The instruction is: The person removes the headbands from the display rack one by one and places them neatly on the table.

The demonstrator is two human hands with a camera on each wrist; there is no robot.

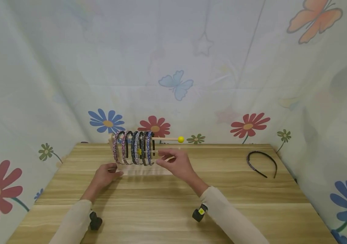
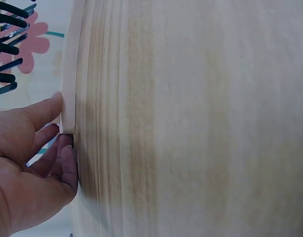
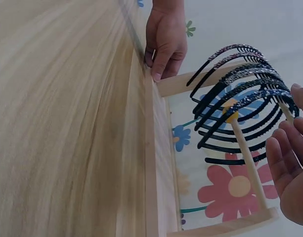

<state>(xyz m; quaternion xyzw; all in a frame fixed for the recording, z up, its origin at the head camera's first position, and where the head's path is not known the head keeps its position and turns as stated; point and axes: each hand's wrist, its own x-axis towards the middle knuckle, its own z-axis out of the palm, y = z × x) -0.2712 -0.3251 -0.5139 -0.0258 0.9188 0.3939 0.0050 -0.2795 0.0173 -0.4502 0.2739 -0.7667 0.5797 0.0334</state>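
Wooden rack (image 3: 150,163), one, standing on table (image 1: 173,196). Six glittery toothed headbands (image 1: 136,149) hanging on rack; two yellow balls (image 1: 180,139) at rack's peg ends. Left hand (image 1: 104,176) gripping left end of rack's base; right hand (image 1: 177,164) open, fingers slightly bent, beside rack's rightmost headband. Seventh headband (image 1: 248,162) lying well right of rack. Floral backdrop (image 1: 173,44) behind rack.

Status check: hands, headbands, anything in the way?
Left hand holds rack by a base corner. Right hand at blue end headband, contact unclear. Headbands hang on rack; loose headband lies off right. No obstruction seen.
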